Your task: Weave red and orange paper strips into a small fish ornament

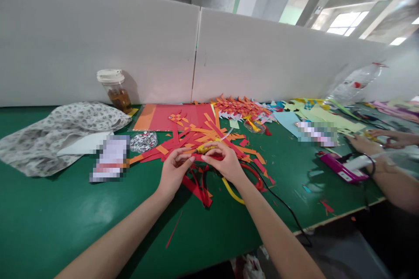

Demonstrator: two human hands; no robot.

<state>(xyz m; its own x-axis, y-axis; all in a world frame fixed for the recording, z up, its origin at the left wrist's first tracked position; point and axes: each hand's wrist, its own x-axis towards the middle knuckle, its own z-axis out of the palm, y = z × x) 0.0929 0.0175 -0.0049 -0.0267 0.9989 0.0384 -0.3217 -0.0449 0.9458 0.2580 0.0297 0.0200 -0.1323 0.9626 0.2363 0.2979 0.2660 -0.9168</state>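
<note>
Nearest, on the green tabletop (203, 244), lies a thin red paper sliver (173, 230). Beyond it, the left hand (174, 169) and right hand (228, 164) face each other, thumbs and fingers pinching a narrow red paper strip (198, 157); it lies between their fingertips. Loose red strips hang just below it, and a yellow curved loop (233, 192) and a rounded red loop (256, 176) sit by the right wrist. A slender yellow tool (207, 149) shows just behind the fingertips; whether the right hand grips it too, I cannot tell. Past the hands spreads a heap of red and orange paper strips (196, 134), flanked on the left by a clear bag of black-and-white pieces (144, 141). Farther back are a small orange-and-red woven paper piece (177, 117), a spiky red-and-orange paper pile (238, 107) and, near the white partition (131, 48), a white-lidded clear cup of brown liquid (118, 93).
</note>
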